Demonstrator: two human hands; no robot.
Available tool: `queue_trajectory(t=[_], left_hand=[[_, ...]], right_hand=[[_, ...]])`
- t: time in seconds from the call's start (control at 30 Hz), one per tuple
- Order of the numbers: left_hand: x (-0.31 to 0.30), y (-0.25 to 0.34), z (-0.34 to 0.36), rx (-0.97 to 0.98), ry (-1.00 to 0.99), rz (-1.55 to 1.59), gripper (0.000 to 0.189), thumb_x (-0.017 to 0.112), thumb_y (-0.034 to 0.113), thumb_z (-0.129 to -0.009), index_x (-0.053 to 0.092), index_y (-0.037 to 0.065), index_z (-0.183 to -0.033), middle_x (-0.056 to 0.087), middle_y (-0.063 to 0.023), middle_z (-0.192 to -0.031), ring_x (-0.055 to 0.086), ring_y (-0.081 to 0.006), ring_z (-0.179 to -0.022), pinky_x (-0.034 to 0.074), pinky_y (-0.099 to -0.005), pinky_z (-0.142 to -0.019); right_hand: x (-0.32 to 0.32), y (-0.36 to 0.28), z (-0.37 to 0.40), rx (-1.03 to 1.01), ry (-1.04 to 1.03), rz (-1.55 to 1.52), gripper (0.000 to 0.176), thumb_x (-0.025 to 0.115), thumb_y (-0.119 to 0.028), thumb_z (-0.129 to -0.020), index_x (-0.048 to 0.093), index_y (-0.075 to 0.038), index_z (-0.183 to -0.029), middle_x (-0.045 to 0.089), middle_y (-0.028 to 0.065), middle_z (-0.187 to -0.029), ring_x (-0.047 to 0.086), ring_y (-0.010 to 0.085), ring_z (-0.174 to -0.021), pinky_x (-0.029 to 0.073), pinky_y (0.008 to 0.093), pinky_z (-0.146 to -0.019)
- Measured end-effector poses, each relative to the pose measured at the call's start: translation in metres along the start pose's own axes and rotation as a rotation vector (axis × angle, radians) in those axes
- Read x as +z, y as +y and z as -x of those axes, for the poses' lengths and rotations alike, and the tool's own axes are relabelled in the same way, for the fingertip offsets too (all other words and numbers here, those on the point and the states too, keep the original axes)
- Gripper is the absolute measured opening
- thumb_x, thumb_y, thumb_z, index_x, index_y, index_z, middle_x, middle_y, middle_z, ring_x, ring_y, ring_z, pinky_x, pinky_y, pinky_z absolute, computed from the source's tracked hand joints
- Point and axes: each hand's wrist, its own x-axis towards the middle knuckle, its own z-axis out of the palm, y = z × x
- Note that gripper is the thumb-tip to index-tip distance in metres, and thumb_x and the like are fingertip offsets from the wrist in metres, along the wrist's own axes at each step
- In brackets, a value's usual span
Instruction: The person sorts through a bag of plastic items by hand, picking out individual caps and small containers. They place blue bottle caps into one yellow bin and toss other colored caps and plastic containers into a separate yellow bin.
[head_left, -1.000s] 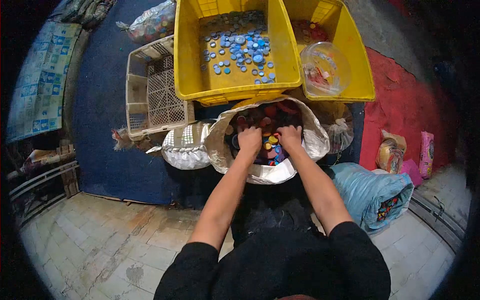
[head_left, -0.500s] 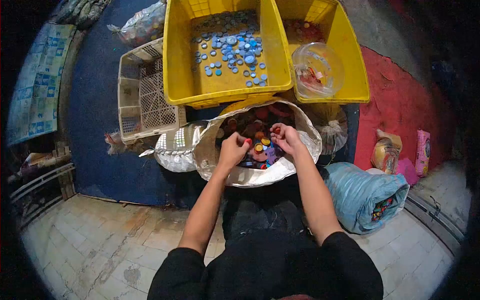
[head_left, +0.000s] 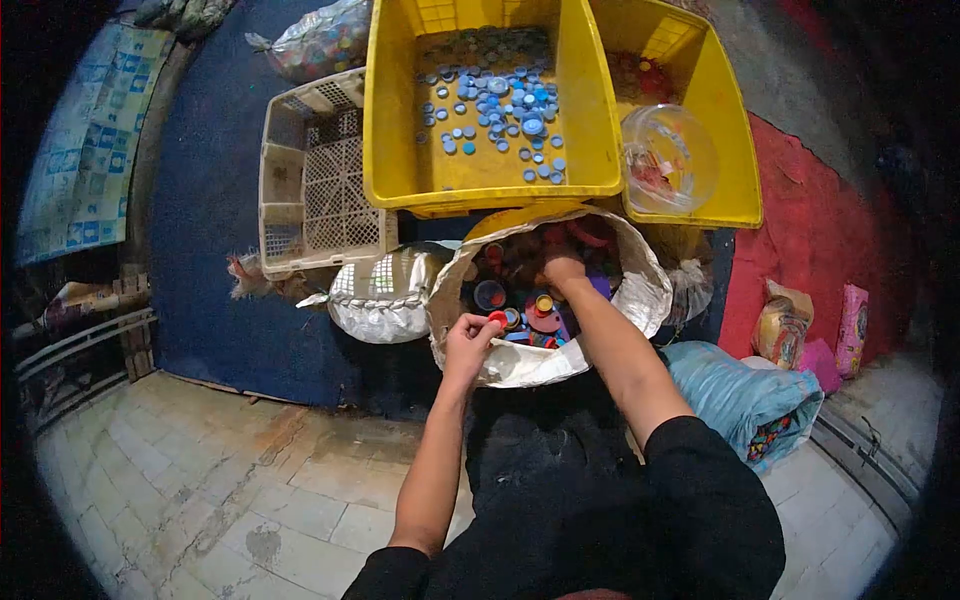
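Note:
A white woven sack (head_left: pixel 648 285) stands open in front of me, filled with bottle caps and plastic lids of mixed colours. At its near left rim, my left hand (head_left: pixel 467 347) is closed, pinching a red bottle cap (head_left: pixel 498 319) between thumb and fingers. My right hand (head_left: pixel 563 268) reaches deep among the contents towards the far side; its fingers are hidden there. Between the hands lie a dark round lid (head_left: pixel 489 295), a yellow cap (head_left: pixel 544 304) and several other pieces.
Behind the sack, a yellow crate (head_left: pixel 490 197) holds blue caps. A second yellow crate (head_left: pixel 735 160) carries a clear round tub (head_left: pixel 690 145). A beige slotted crate (head_left: pixel 335 180) stands left, and a blue sack (head_left: pixel 735 395) lies right.
My right hand has gone down and farther into the sack. My left hand has drawn back to the near rim, still with the red cap. The view has shifted slightly.

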Motion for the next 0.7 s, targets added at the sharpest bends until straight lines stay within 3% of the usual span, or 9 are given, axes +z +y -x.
queue_trajectory(t=[0.1,0.17,0.2,0.27,0.33,0.47,0.57,0.63,0.7], left_hand=[[0.003,0.0,0.001,-0.013,-0.003,0.05,0.018,0.068,0.017,-0.087,0.058,0.004,-0.094,0.066,-0.0051,-0.085,0.061,-0.0097,-0.075,0.045,-0.0218,-0.064],[0.003,0.003,0.0,-0.02,-0.014,0.046,0.018,0.068,0.017,-0.086,0.058,0.003,-0.094,0.066,-0.0056,-0.085,0.062,-0.01,-0.075,0.045,-0.0223,-0.065],[0.004,0.004,0.0,-0.036,-0.02,0.042,0.019,0.069,0.017,-0.086,0.058,0.003,-0.094,0.066,-0.006,-0.085,0.062,-0.0103,-0.075,0.046,-0.0227,-0.065],[0.014,0.01,0.001,-0.029,-0.02,0.077,0.019,0.069,0.017,-0.085,0.058,0.004,-0.094,0.065,-0.0049,-0.083,0.061,-0.0101,-0.072,0.045,-0.0227,-0.063],[0.024,0.017,0.001,-0.127,-0.044,0.192,0.017,0.068,0.016,-0.087,0.057,0.006,-0.094,0.064,-0.0054,-0.086,0.056,-0.0098,-0.066,0.046,-0.0227,-0.061],[0.05,0.005,-0.001,-0.007,-0.14,0.104,0.023,0.068,0.016,-0.087,0.06,0.005,-0.105,0.063,-0.0044,-0.09,0.057,-0.0104,-0.068,0.047,-0.024,-0.06],[0.074,-0.001,0.0,-0.018,-0.199,0.087,0.025,0.065,0.016,-0.089,0.06,0.003,-0.11,0.064,-0.0049,-0.093,0.061,-0.0123,-0.074,0.048,-0.0251,-0.058],[0.093,0.011,0.008,-0.169,-0.232,0.095,0.022,0.062,0.017,-0.091,0.062,0.002,-0.107,0.067,-0.0068,-0.093,0.064,-0.0136,-0.078,0.051,-0.0264,-0.065],[0.116,0.009,-0.03,-0.069,-0.3,0.046,0.02,0.062,0.018,-0.088,0.066,0.003,-0.1,0.067,-0.0064,-0.089,0.064,-0.0144,-0.076,0.052,-0.029,-0.065]], right_hand=[[-0.003,0.012,0.001,0.044,0.009,-0.131,0.058,0.075,-0.025,-0.073,0.055,-0.005,-0.124,0.06,0.0228,-0.117,0.058,0.0396,-0.11,0.047,0.0441,-0.092],[0.028,0.04,-0.016,-0.018,0.311,-0.271,0.041,0.067,-0.025,-0.084,0.058,-0.003,-0.117,0.064,0.0184,-0.108,0.064,0.0325,-0.089,0.051,0.041,-0.076],[0.016,0.037,0.0,-0.018,0.323,-0.271,0.041,0.067,-0.025,-0.084,0.058,-0.003,-0.117,0.064,0.0184,-0.108,0.064,0.0325,-0.089,0.051,0.041,-0.076],[-0.028,0.029,0.061,0.094,-0.081,-1.519,0.021,0.057,-0.027,-0.093,0.06,-0.009,-0.102,0.06,0.0034,-0.077,0.05,0.0139,-0.057,0.042,0.0321,-0.052],[-0.035,0.031,0.101,0.036,-0.186,-1.862,0.022,0.049,-0.028,-0.099,0.061,-0.01,-0.101,0.059,0.0016,-0.083,0.039,0.0051,-0.056,0.034,0.0225,-0.05],[-0.028,0.039,0.164,0.063,-0.262,-2.151,0.025,0.051,-0.023,-0.096,0.058,0.0,-0.104,0.064,0.013,-0.097,0.062,0.0231,-0.081,0.054,0.0353,-0.073],[-0.021,0.048,0.191,0.078,-0.292,-2.298,0.024,0.049,-0.011,-0.089,0.056,0.006,-0.103,0.061,0.0203,-0.106,0.061,0.0324,-0.094,0.053,0.0445,-0.09],[-0.017,0.056,0.19,0.062,-0.275,-2.37,0.024,0.05,-0.012,-0.088,0.057,0.006,-0.102,0.062,0.0204,-0.103,0.062,0.0321,-0.095,0.053,0.0438,-0.091],[-0.029,0.067,0.172,0.027,-0.268,-2.484,0.023,0.049,-0.009,-0.087,0.058,0.006,-0.101,0.062,0.0205,-0.102,0.061,0.0318,-0.097,0.053,0.0435,-0.091]])
